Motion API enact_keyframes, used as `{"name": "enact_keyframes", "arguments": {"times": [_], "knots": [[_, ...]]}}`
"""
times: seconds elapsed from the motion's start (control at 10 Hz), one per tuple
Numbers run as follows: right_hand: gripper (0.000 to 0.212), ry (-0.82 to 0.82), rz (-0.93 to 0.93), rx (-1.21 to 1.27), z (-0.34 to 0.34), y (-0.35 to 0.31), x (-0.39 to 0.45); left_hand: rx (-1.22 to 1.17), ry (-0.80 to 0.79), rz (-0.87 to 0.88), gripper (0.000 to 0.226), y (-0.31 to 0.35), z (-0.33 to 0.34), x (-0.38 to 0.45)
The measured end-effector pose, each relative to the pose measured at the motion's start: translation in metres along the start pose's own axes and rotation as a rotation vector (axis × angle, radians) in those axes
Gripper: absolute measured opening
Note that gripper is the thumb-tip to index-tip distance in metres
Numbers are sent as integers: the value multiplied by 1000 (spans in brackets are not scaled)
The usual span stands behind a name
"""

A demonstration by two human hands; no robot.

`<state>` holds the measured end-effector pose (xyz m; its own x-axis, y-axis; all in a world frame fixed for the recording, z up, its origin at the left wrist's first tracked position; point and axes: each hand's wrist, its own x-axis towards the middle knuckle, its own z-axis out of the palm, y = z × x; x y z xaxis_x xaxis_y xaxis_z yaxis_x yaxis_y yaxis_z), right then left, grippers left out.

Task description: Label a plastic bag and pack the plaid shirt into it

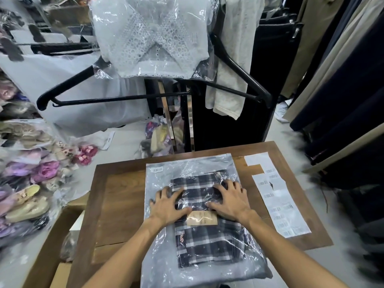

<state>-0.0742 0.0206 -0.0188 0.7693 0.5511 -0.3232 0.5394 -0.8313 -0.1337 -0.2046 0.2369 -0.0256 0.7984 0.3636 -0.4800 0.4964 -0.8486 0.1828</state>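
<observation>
A clear plastic bag point(187, 169) lies flat on the wooden table point(118, 204), with a small barcode label point(157, 169) stuck near its far left corner. Inside the bag lies the folded dark plaid shirt point(209, 242), with a tan paper tag point(202, 218) on it. My left hand point(168, 206) presses flat on the bag over the shirt's left side, fingers spread. My right hand point(231, 199) presses flat over the shirt's right side, fingers spread too. Neither hand grips anything.
A sheet of barcode labels point(278, 202) lies on the table's right side. A bagged white lace garment point(151, 36) on a black hanger point(116, 98) hangs above the far edge. Bagged shoes point(27, 200) pile up at left; dark clothes point(342, 100) hang at right.
</observation>
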Motion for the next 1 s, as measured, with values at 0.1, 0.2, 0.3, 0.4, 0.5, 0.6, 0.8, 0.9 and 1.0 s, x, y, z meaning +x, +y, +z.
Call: {"name": "enact_keyframes", "arguments": {"times": [0.1,0.2,0.3,0.4,0.5,0.6,0.8,0.9,1.0], "knots": [[85,-24,11,20,-1,-3,7,-11,-3,-9,92,0,-4,4],[85,-45,25,56,-4,-7,18,-51,-11,-24,92,-5,-11,12],[86,-56,24,64,-6,-9,25,-50,-23,-33,92,-7,-17,15],[88,-73,31,65,-9,-11,32,-46,-41,-49,91,-5,-25,16],[90,-99,19,70,-13,-11,35,-46,-64,-57,90,-3,-31,17],[91,-164,33,78,-22,-11,39,-15,-126,-66,93,0,-42,20],[63,-219,82,175,-48,-26,51,-86,-129,-79,88,7,-59,23],[46,-212,85,340,-63,-32,56,-151,-89,-64,98,11,-68,25],[35,-161,54,698,-85,-46,62,-345,-32,-43,102,22,-90,31]]}}
